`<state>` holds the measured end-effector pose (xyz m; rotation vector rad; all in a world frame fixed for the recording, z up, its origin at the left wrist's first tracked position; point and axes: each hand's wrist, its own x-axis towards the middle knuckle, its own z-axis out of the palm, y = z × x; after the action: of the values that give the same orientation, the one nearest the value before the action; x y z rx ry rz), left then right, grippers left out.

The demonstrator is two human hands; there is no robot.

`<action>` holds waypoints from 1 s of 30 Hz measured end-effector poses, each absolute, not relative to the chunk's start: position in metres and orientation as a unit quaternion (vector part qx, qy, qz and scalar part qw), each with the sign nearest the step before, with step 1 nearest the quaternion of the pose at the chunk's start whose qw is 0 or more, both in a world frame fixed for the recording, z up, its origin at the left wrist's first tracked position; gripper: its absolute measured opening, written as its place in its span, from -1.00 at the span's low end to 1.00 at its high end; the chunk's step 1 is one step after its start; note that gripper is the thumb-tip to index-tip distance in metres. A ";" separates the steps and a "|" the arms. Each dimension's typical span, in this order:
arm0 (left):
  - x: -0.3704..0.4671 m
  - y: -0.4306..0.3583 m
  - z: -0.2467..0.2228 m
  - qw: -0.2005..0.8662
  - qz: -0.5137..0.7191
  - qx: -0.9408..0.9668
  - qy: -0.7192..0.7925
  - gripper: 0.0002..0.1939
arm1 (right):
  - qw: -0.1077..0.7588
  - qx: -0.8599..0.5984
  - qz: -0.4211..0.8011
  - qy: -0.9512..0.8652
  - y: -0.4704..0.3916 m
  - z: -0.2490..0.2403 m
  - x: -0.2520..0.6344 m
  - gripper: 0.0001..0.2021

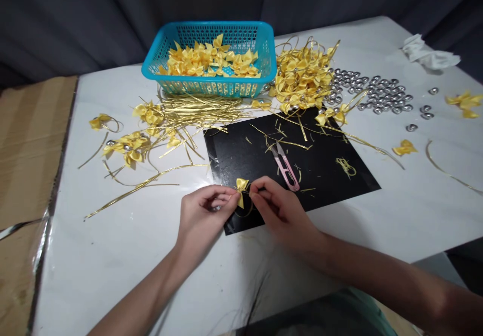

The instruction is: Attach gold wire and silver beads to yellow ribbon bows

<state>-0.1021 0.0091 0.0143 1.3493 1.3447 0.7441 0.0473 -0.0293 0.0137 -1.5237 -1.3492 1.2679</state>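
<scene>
A small yellow ribbon bow [242, 185] is pinched between the thumb and fingers of my left hand [206, 210], above the near-left part of a black mat [324, 162]. My right hand [281, 207] is closed in a pinch just right of the bow, at a thin gold cord [247, 211] that loops below it. How the cord passes around the bow is too small to make out. Beyond my right hand, pink thread snips [287, 171] lie on the mat, blades pointing away, among gold cord scraps [346, 167].
At the back stands a blue basket [151, 69] holding yellow bows. Gold cords [204, 108] are bundled before it. Finished-looking bows with cord [302, 74] are heaped to its right, beside silver beads [385, 94]. More bows [130, 147] lie left. A crumpled white tissue [430, 53] is far right.
</scene>
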 end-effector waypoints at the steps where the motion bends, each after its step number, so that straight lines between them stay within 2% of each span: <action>1: -0.104 0.010 0.014 0.489 0.304 0.608 0.547 -0.93 | 0.362 -0.597 0.488 -0.524 -0.029 0.013 0.048 -0.89; 6: -0.112 0.016 0.011 0.247 0.280 0.806 0.459 -0.91 | 0.357 -0.618 0.481 -0.510 -0.027 0.013 0.050 -0.88; 15: -0.114 0.012 0.010 0.112 0.224 0.886 0.390 -0.90 | 0.338 -0.597 0.450 -0.571 -0.029 0.017 0.051 -0.88; 18: -0.114 0.012 0.010 0.107 0.221 0.889 0.386 -0.90 | 0.318 -0.597 0.430 -0.597 -0.030 0.019 0.050 -0.89; 24: -0.114 0.014 0.008 0.190 0.237 0.866 0.397 -0.90 | 0.262 -0.618 0.403 -0.622 -0.032 0.019 0.048 -0.90; 30: -0.116 0.014 0.007 0.229 0.258 0.854 0.389 -0.88 | 0.231 -0.636 0.380 -0.630 -0.028 0.020 0.045 -0.89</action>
<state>-0.1163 0.0135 0.0067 2.3519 1.0703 0.7091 0.0453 -0.0279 0.0195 -1.7487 -1.7335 1.0461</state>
